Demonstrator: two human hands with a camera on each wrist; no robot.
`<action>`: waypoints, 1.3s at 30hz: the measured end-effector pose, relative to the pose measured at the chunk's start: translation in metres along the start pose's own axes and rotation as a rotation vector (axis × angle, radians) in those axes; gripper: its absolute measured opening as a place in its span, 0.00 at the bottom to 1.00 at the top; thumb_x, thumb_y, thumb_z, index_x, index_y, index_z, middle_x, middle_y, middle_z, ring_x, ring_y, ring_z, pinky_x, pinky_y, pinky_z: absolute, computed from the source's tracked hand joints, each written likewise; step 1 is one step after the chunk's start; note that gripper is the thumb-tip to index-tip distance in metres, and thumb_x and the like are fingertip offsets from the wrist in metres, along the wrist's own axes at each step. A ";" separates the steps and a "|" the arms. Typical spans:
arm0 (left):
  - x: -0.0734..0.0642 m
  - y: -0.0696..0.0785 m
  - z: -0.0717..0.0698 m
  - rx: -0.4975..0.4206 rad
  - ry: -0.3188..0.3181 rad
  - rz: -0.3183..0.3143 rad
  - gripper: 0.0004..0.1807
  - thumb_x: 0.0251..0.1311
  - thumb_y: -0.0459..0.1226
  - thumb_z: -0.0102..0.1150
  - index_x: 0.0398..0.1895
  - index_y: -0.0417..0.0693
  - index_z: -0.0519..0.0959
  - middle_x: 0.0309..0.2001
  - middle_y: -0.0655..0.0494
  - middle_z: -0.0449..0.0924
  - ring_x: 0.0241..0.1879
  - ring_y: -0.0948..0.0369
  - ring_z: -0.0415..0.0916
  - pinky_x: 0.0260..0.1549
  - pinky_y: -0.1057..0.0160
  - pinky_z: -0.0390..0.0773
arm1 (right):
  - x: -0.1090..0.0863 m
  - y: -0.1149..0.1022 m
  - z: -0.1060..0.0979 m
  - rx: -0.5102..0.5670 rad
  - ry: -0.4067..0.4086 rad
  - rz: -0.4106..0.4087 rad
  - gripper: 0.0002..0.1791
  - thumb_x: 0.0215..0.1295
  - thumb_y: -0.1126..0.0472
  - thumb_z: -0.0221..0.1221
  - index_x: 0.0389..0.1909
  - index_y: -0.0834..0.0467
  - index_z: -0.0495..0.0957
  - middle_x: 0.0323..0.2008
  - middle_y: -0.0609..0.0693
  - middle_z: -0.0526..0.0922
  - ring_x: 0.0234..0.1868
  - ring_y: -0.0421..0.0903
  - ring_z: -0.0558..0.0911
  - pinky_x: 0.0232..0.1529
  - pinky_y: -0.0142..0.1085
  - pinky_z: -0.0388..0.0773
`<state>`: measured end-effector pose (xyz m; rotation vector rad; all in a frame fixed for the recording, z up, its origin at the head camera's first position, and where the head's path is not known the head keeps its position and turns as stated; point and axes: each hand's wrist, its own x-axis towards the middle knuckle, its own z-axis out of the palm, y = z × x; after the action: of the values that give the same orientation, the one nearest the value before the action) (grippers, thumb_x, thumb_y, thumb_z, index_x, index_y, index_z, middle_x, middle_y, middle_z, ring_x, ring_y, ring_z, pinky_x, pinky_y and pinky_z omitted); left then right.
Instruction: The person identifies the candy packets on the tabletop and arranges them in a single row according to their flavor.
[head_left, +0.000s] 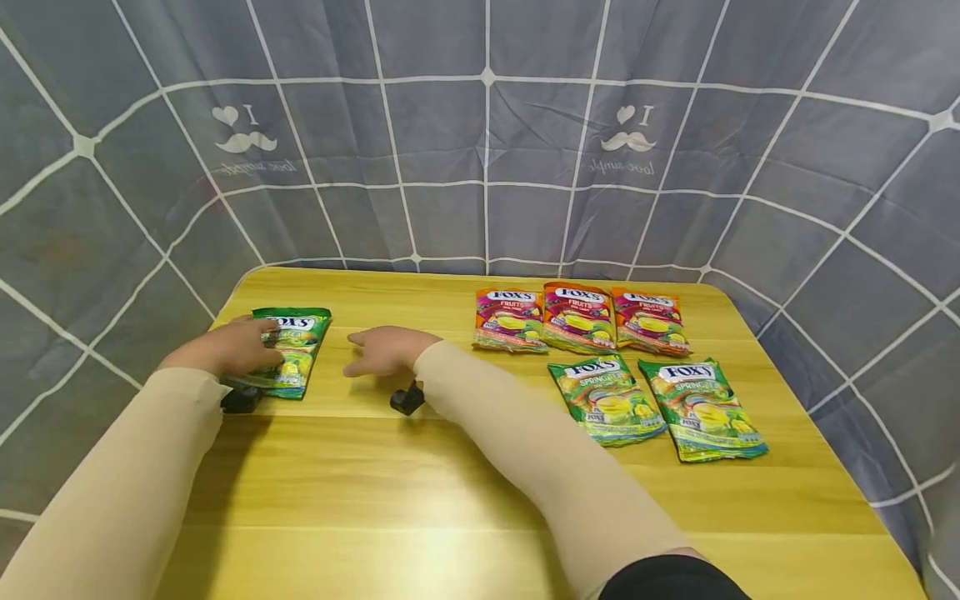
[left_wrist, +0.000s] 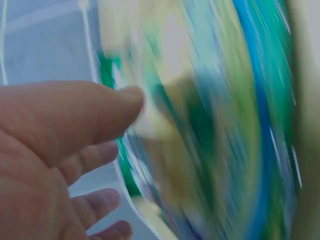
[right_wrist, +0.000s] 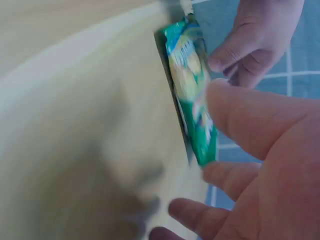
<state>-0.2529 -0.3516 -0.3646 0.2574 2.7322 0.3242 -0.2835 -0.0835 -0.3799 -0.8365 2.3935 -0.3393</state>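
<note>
A green Fox's candy packet [head_left: 300, 354] lies at the left of the table in the head view. My left hand [head_left: 236, 346] is over its left side, hiding part of it. In the left wrist view, the thumb [left_wrist: 100, 112] overlaps the edge of the blurred packet [left_wrist: 215, 125], and the other fingers are loosely spread. My right hand [head_left: 390, 350] hovers to the right of that packet with thumb and fingers apart, holding nothing. The right wrist view shows its spread fingers, with the packet [right_wrist: 187, 80] and my left hand [right_wrist: 260, 40] beyond.
Three orange-and-red Fox's fruit packets [head_left: 577, 318] stand in a row at the back right of the wooden table [head_left: 390, 483]. Two green Fox's packets [head_left: 705, 410] lie in front of them, near my right forearm [head_left: 540, 442]. A grey checked curtain [head_left: 435, 167] surrounds the table.
</note>
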 end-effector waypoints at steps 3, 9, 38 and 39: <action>0.006 0.034 -0.001 -0.010 0.061 0.037 0.42 0.77 0.49 0.54 0.80 0.28 0.56 0.76 0.20 0.54 0.75 0.23 0.50 0.69 0.24 0.60 | -0.021 0.025 -0.009 -0.065 0.050 -0.024 0.39 0.80 0.38 0.52 0.85 0.47 0.56 0.83 0.45 0.60 0.84 0.46 0.59 0.83 0.39 0.56; 0.029 0.106 0.008 -0.093 0.141 0.125 0.43 0.78 0.55 0.52 0.85 0.41 0.54 0.81 0.32 0.55 0.79 0.32 0.54 0.74 0.30 0.59 | -0.073 0.084 -0.024 -0.132 0.159 0.011 0.36 0.80 0.43 0.56 0.82 0.50 0.63 0.80 0.51 0.67 0.82 0.52 0.63 0.83 0.45 0.58; 0.067 0.365 0.131 0.006 -0.071 0.444 0.50 0.72 0.65 0.55 0.87 0.52 0.50 0.80 0.47 0.65 0.80 0.48 0.62 0.77 0.50 0.66 | -0.269 0.260 -0.004 0.047 0.010 0.385 0.49 0.65 0.51 0.73 0.84 0.49 0.59 0.41 0.55 0.88 0.20 0.45 0.73 0.26 0.38 0.76; 0.066 0.370 0.133 0.025 -0.069 0.440 0.50 0.71 0.65 0.55 0.87 0.52 0.51 0.79 0.47 0.66 0.79 0.47 0.63 0.76 0.50 0.67 | -0.270 0.262 -0.001 0.050 0.007 0.378 0.50 0.65 0.51 0.73 0.84 0.50 0.59 0.48 0.56 0.88 0.25 0.46 0.77 0.31 0.40 0.79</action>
<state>-0.2125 0.0420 -0.4118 0.8631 2.5912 0.3888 -0.2400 0.2903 -0.3681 -0.3465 2.4728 -0.2488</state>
